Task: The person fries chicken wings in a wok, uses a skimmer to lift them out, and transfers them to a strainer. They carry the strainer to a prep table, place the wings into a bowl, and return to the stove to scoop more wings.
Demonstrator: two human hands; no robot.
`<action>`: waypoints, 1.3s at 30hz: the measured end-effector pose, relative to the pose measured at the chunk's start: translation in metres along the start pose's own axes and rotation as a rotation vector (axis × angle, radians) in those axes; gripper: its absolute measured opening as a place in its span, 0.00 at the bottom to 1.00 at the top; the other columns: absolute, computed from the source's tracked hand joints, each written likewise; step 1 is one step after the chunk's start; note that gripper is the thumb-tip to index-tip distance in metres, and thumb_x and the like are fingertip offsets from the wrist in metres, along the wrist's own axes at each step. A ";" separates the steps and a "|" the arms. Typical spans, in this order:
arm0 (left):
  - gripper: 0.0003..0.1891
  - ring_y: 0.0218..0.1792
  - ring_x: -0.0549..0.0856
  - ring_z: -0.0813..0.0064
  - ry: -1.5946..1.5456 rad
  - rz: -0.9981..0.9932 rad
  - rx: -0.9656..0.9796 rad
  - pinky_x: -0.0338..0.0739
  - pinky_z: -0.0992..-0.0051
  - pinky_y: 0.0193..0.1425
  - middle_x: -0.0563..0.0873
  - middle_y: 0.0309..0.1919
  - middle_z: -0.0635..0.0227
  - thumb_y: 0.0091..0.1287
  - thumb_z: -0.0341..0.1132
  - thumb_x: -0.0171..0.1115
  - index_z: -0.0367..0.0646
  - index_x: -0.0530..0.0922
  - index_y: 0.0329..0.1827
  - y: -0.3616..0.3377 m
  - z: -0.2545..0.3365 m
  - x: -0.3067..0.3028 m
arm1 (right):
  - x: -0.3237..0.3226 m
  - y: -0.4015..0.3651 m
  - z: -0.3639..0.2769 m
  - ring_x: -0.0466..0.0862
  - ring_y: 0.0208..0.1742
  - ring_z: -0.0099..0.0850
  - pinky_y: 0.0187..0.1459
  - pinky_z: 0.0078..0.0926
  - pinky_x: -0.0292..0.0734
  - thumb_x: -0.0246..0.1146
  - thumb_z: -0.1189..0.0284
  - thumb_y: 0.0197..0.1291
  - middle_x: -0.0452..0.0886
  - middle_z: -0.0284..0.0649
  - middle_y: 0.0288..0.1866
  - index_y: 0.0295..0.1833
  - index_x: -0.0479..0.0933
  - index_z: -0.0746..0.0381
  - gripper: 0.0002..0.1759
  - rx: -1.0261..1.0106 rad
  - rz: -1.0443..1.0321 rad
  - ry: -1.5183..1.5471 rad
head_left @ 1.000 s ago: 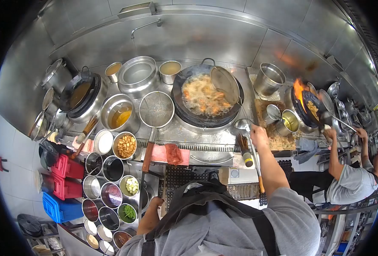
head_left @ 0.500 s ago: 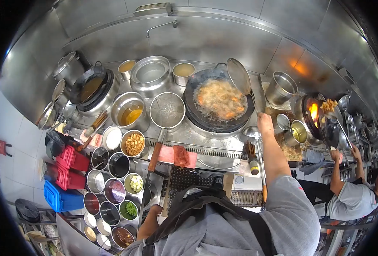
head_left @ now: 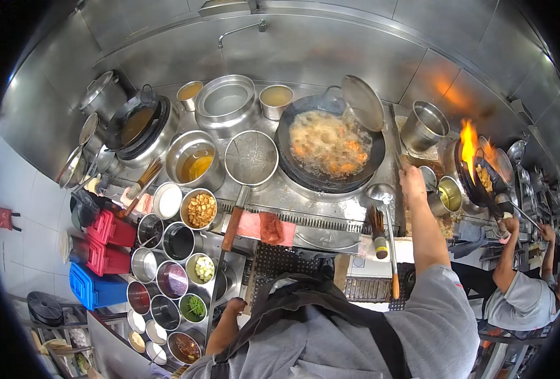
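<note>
The strainer [head_left: 362,103] has tilted up at the wok [head_left: 285,150], exposing more frying food [head_left: 330,142]. Your right hand [head_left: 414,184] has its fingers around the handle; your left hand's [head_left: 235,307] grip cannot be determined.

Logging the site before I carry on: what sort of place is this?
Probably a restaurant kitchen: a large wok of bubbling oil, a co-worker at a flaming wok, and clustered ingredient pots.

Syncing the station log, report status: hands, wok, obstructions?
Right hand beside wok, grip unclear; left hand low, grip unclear. Food bubbling in wok. Strainer tilted over wok's rim, ladle beside right forearm.
</note>
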State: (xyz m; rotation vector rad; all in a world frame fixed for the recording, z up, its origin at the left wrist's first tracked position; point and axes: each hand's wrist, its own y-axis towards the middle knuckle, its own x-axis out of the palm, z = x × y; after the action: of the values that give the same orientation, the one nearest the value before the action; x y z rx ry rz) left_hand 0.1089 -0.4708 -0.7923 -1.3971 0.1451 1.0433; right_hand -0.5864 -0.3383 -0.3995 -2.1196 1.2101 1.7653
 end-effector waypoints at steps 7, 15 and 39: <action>0.22 0.49 0.82 0.62 -0.182 -0.045 -0.188 0.78 0.65 0.53 0.83 0.48 0.66 0.54 0.29 0.57 0.58 0.80 0.53 0.015 -0.005 -0.005 | 0.027 -0.033 0.014 0.74 0.12 0.30 0.13 0.31 0.68 0.55 0.76 0.60 0.74 0.42 0.17 0.44 0.77 0.65 0.09 0.485 -0.352 0.331; 0.21 0.50 0.82 0.62 0.031 -0.102 -0.058 0.78 0.65 0.52 0.82 0.50 0.65 0.54 0.29 0.56 0.58 0.81 0.52 -0.009 0.023 -0.061 | 0.092 -0.050 -0.060 0.71 0.11 0.28 0.12 0.28 0.64 0.57 0.76 0.59 0.74 0.38 0.18 0.33 0.73 0.68 0.05 0.697 -0.480 1.101; 0.19 0.48 0.83 0.61 -0.004 -0.118 -0.079 0.79 0.64 0.51 0.83 0.49 0.62 0.57 0.31 0.56 0.55 0.81 0.52 0.009 0.019 -0.058 | 0.030 -0.108 -0.041 0.69 0.11 0.25 0.11 0.23 0.61 0.58 0.75 0.60 0.74 0.37 0.18 0.39 0.73 0.67 0.06 0.871 -0.322 1.334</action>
State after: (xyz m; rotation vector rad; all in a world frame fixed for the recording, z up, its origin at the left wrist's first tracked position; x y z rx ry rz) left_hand 0.0608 -0.4857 -0.7569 -1.4572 0.0183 0.9621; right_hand -0.4857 -0.3039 -0.4540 -2.4635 1.2575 -0.5181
